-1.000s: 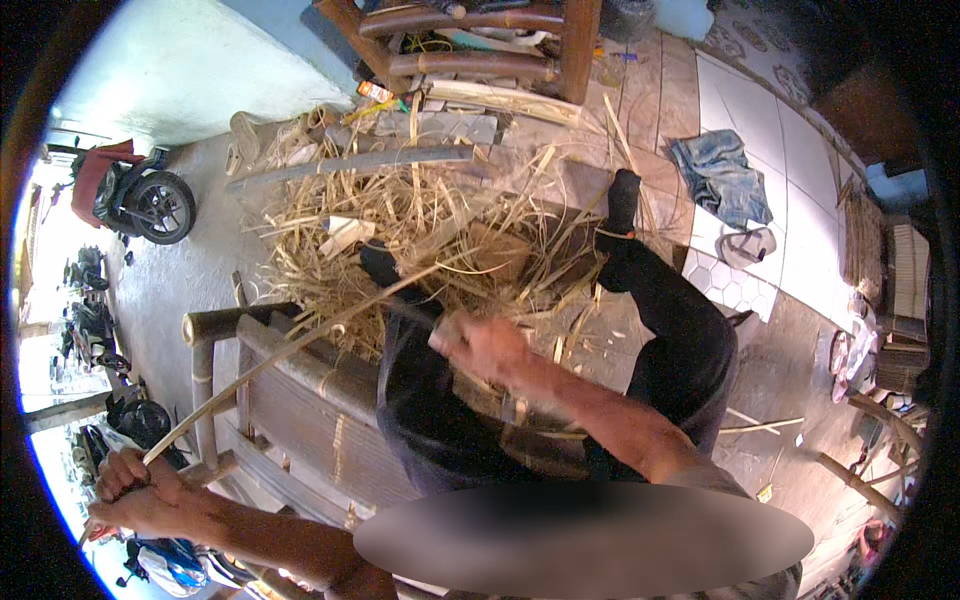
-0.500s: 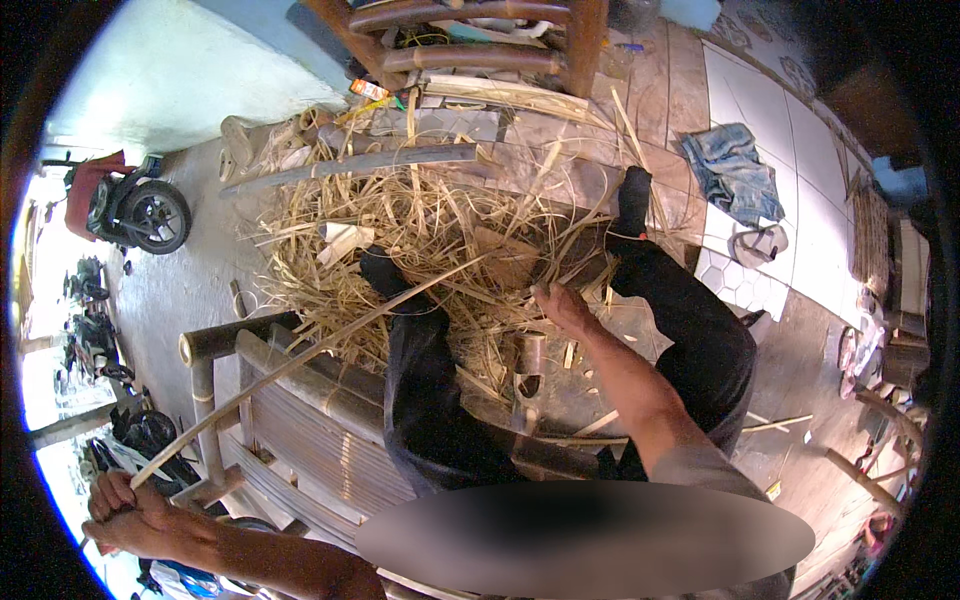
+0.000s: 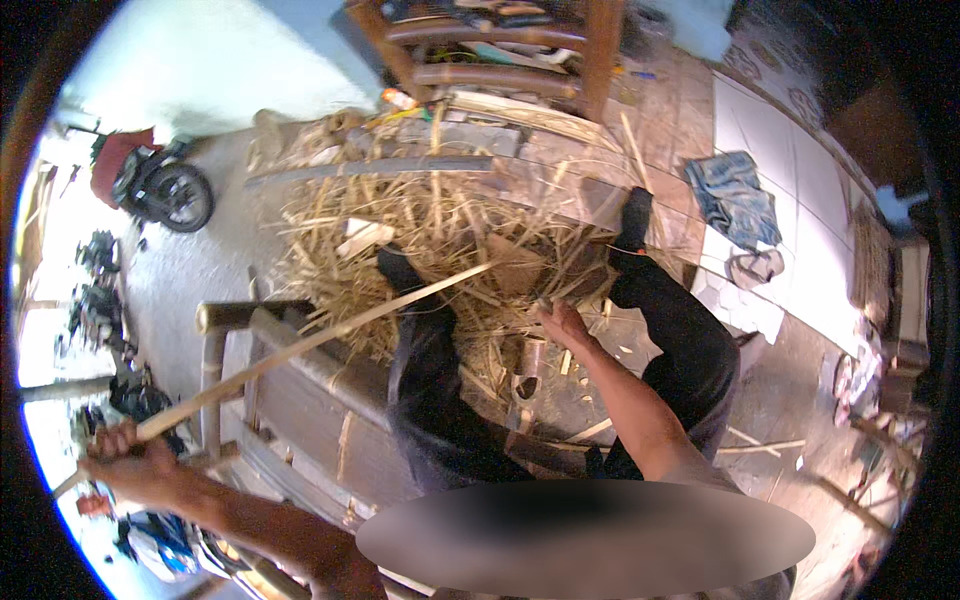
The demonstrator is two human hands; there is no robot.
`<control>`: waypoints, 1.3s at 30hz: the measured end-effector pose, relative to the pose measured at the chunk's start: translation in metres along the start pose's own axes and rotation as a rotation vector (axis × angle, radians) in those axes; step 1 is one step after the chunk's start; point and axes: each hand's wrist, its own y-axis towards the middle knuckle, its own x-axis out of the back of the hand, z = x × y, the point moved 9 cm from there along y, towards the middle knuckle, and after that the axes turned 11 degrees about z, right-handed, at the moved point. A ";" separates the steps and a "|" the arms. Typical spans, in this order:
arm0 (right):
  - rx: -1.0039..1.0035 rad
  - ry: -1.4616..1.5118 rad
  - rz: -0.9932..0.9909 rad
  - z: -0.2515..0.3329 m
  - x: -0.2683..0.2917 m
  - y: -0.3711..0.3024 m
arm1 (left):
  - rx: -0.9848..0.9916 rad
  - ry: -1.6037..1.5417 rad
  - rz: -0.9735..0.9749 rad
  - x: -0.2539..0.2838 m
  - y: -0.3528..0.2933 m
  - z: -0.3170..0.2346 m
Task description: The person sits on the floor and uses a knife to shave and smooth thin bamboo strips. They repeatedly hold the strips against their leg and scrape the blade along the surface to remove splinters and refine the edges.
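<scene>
While the left hand (image 3: pixel 140 468) clamps its grip on the strip (image 3: pixel 200 404), lying from 8 o'clock toward centre, dipping the end could snag the shavings (image 3: pixel 440 225); the right hand's (image 3: pixel 562 325) grip cannot be determined.

Right hand (image 3: pixel 563 325) moved rightward, away from left leg (image 3: pixel 425 390), pale strip (image 3: pixel 300 350) slanting less steeply across view

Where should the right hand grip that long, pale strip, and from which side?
Probably pinch the strip near its far end, coming from the right: that slim end lies nearest the right hand, while the left hand closes around it near the other end.
</scene>
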 end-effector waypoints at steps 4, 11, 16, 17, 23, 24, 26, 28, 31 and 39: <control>0.289 -0.088 -0.257 0.085 0.018 -0.080 | -0.395 0.407 -0.081 -0.026 -0.044 -0.044; 0.558 0.345 -0.139 0.251 0.096 -0.266 | -0.087 -0.261 0.134 -0.085 -0.097 -0.062; 0.838 0.395 0.139 0.346 0.132 -0.373 | -0.333 0.015 0.083 -0.093 -0.139 -0.100; 0.927 0.374 0.097 0.357 0.139 -0.386 | -0.319 -0.024 0.084 -0.092 -0.143 -0.100; 0.782 0.227 -0.030 0.339 0.126 -0.367 | -0.244 0.086 0.083 -0.095 -0.153 -0.104; 0.790 0.234 -0.078 0.333 0.122 -0.366 | -0.314 0.197 0.097 -0.098 -0.156 -0.112; 0.752 0.234 -0.063 0.316 0.106 -0.357 | -0.323 0.116 0.121 -0.097 -0.156 -0.113; 0.800 0.293 -0.159 0.297 0.103 -0.351 | -0.271 0.014 0.059 -0.086 -0.153 -0.107; 0.480 0.042 -0.130 0.241 0.093 -0.309 | -0.294 -0.190 0.084 -0.080 -0.152 -0.103; 0.659 0.346 -0.112 0.269 0.109 -0.369 | -0.254 -0.098 0.057 -0.092 -0.183 -0.106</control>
